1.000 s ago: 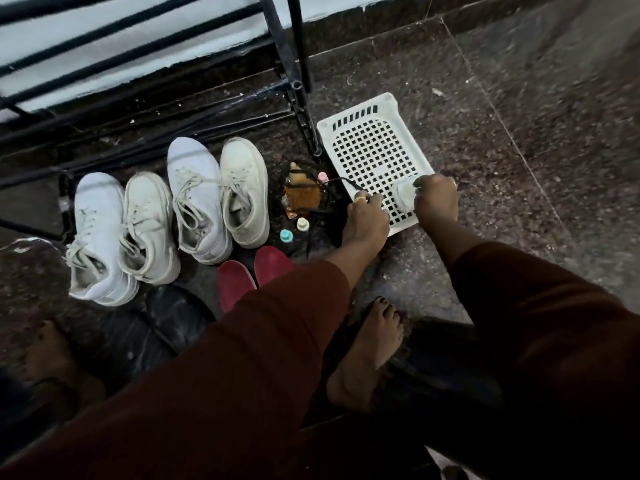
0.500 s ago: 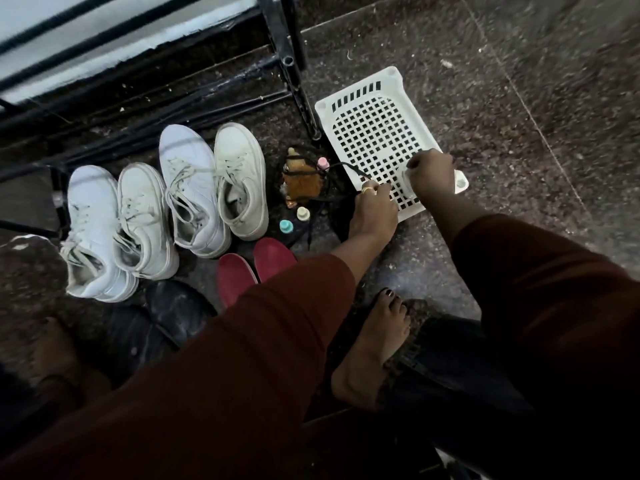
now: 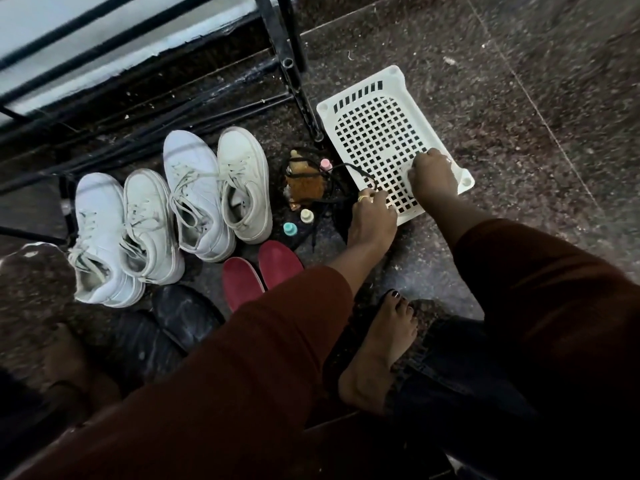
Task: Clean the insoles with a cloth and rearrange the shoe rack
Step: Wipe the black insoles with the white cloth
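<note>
A home entryway; shoe rack [image 3: 284, 64], sneakers [image 3: 197, 192], granite floor [image 3: 519, 81].

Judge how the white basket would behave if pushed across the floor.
The basket is probably light: mostly holes. Likely stiff: holds shape under the right hand and cloth. May slide on smooth floor; the left hand grips it.

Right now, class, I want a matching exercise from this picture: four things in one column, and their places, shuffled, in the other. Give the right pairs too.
Things
1 basket
2 sneakers
3 ring
4 shoe rack

Places
a on the left hand
b behind the sneakers, by the wall
c on the floor, under the right hand and its cloth
d in a row, left of the small bottles

Pairs: 1c, 2d, 3a, 4b
</note>
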`<action>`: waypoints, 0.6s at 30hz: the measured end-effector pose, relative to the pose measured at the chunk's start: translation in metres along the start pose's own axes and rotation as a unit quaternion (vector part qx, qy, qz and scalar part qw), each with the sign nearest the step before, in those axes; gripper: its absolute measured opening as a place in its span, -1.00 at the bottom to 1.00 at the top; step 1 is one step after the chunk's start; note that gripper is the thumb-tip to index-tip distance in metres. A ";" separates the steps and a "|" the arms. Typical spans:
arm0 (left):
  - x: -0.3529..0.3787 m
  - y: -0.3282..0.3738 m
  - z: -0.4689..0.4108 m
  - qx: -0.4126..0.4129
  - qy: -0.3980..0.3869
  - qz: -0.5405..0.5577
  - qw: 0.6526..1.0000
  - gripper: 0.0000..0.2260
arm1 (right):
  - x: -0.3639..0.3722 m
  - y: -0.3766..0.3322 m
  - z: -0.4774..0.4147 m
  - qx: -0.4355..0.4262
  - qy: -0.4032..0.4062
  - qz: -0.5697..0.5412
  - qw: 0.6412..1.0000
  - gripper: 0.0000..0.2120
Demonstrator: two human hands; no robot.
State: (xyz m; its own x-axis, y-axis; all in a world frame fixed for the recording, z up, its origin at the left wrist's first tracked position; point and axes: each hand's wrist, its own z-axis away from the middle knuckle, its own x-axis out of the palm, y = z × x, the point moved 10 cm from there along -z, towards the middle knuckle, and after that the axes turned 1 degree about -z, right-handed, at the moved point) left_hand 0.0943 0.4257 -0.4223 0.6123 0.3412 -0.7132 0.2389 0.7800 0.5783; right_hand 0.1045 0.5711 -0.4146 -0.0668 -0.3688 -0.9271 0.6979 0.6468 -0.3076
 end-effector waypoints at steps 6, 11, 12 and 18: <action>-0.014 -0.007 0.004 -0.013 0.032 0.082 0.996 -0.70 | -0.027 0.037 0.011 0.111 0.095 -0.336 0.931 -0.84; -0.039 -0.003 0.008 -0.037 0.075 0.172 0.982 -0.68 | -0.030 0.026 0.021 0.178 0.051 -0.621 0.762 -0.73; -0.046 -0.004 0.009 -0.044 0.080 0.192 0.977 -0.68 | -0.026 0.016 0.024 0.190 0.022 -0.657 0.729 -0.74; -0.081 -0.029 0.031 -0.076 0.116 0.339 0.931 -0.59 | 0.029 -0.055 0.067 0.214 -0.188 -0.734 0.616 -0.74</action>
State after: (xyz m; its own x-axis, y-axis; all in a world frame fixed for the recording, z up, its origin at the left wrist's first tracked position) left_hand 0.0613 0.3589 -0.3693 0.4000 0.8722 -0.2814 -0.2625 0.4032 0.8766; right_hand 0.1115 0.4802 -0.4097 -0.7363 -0.5275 0.4239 0.2108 -0.7740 -0.5971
